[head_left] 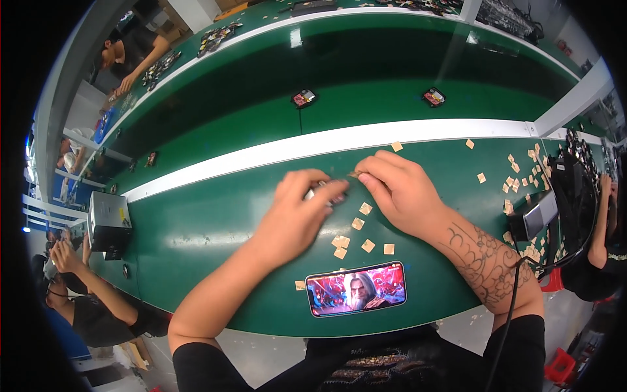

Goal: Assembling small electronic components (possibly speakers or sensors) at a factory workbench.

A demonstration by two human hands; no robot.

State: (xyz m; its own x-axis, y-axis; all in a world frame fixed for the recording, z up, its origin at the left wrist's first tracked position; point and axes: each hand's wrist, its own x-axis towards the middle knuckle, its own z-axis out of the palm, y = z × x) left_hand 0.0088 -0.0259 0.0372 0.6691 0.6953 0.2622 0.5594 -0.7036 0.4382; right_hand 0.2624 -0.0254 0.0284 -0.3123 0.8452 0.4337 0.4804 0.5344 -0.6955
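My left hand (294, 206) is closed around a small dark and light object (336, 199), blurred by motion and partly hidden by the fingers, so its kind is unclear. Close beside it, my right hand (400, 193) pinches a small tan square (354, 174) between thumb and fingertips. The square's edge points toward the object in my left hand. Several similar tan squares (368, 245) lie loose on the green table (189, 261) below my hands. Nearer to me, a phone (356, 289) lies flat, its screen showing a colourful picture of a long-haired figure.
Beyond a white rail (313, 142) runs a green belt carrying small dark devices (304, 98). More tan squares are scattered at right, near a grey-and-black box (539, 216) and black cables (578, 222). A metal case (108, 219) stands at left. Other people work on both sides.
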